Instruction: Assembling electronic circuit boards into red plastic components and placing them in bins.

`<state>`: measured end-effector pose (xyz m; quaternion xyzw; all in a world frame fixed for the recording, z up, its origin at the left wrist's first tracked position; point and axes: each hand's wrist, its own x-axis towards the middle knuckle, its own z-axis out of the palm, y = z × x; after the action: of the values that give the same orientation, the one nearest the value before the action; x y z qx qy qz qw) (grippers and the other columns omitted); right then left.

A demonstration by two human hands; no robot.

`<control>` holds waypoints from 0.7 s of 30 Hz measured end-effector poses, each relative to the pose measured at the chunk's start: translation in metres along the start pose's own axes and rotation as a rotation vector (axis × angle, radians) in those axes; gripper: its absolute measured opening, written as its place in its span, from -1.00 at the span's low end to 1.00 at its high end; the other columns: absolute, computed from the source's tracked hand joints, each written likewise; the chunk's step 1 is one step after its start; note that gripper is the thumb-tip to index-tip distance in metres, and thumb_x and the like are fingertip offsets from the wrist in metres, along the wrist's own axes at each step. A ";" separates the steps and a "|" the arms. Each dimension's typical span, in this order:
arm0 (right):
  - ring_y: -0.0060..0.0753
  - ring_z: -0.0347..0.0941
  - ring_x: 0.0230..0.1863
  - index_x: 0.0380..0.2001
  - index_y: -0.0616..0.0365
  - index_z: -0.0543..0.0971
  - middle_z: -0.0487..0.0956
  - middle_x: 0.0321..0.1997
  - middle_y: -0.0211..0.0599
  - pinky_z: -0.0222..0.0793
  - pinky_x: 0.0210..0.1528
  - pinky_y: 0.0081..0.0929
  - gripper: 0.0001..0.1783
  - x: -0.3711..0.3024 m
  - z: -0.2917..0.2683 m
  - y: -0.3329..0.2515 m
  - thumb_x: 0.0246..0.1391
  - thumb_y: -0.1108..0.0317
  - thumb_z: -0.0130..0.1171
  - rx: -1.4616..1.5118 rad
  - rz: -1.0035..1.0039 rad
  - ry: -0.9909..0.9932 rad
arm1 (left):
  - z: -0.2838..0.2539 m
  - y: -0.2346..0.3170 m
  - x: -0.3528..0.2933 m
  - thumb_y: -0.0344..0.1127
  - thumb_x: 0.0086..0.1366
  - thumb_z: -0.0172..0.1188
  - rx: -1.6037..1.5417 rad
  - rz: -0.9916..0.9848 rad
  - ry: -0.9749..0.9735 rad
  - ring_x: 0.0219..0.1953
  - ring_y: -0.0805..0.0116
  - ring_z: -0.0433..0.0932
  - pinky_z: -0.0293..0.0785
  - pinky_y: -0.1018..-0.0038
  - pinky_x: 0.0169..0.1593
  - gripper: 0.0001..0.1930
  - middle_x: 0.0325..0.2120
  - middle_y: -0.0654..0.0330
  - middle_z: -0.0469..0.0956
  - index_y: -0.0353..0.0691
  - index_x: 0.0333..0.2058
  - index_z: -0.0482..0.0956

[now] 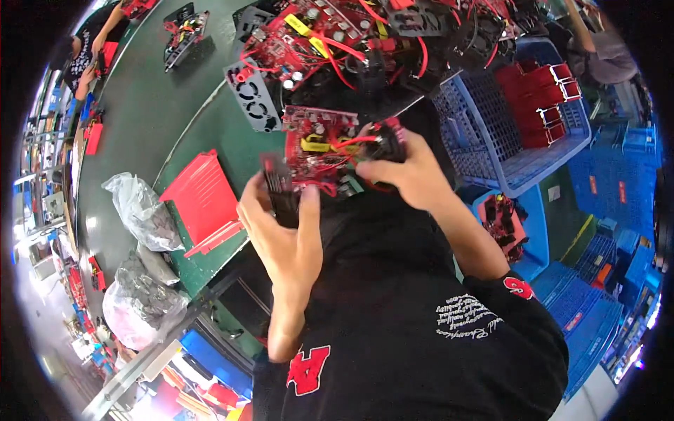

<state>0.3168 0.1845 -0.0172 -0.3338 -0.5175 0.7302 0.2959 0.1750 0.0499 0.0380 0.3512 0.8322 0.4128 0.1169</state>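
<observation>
Red circuit board (307, 126) is sitting between the hands. Left hand (281, 242), 7 o'clock from board, is gripping a dark blurred panel (282, 196), thumb and fingers partly closed round it. Right hand (414, 175), 4 o'clock, is pinching a black wired part (382, 147), fingers nearly closed. Board pile (281, 49) is lying at 12, grey plate (253, 99) at 10, red panel (203, 196) at 8, blue crate (467, 130) at 3.

Bright; lower-left glare; edges curved.
</observation>
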 end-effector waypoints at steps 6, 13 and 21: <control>-0.62 0.44 -0.18 -0.08 0.19 0.47 0.53 -0.21 -0.46 0.38 -0.07 -0.51 -0.59 -0.011 0.024 0.031 -0.04 0.47 0.33 0.336 0.028 0.107 | 0.034 -0.017 0.056 -0.27 0.27 0.16 0.223 0.647 -0.193 0.03 -0.04 0.36 0.20 0.20 0.16 -0.46 -0.09 -0.10 0.45 -0.33 0.19 0.30; -0.50 0.37 0.10 0.21 0.20 0.25 0.47 0.07 -0.32 0.27 0.19 -0.40 -0.15 -0.024 0.050 0.065 -0.18 0.48 0.44 0.296 -0.144 0.070 | 0.028 -0.026 0.075 0.13 -0.13 0.48 0.200 0.062 -0.257 -0.11 -0.14 0.55 0.45 0.19 -0.03 0.04 -0.15 -0.22 0.54 -0.53 0.14 0.22; -0.36 0.27 0.27 0.29 0.23 0.18 0.37 0.24 -0.25 0.11 0.33 -0.30 -0.03 -0.064 0.027 0.038 -0.21 0.43 0.43 0.332 0.122 -0.261 | 0.003 -0.009 0.009 0.04 -0.10 0.49 0.149 0.085 -0.293 -0.11 -0.03 0.57 0.45 0.23 -0.02 -0.04 -0.09 -0.13 0.52 -0.46 0.12 0.22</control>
<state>0.3300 0.1086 -0.0355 -0.2139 -0.4030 0.8589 0.2327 0.1657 0.0549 0.0302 0.4500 0.8190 0.2990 0.1934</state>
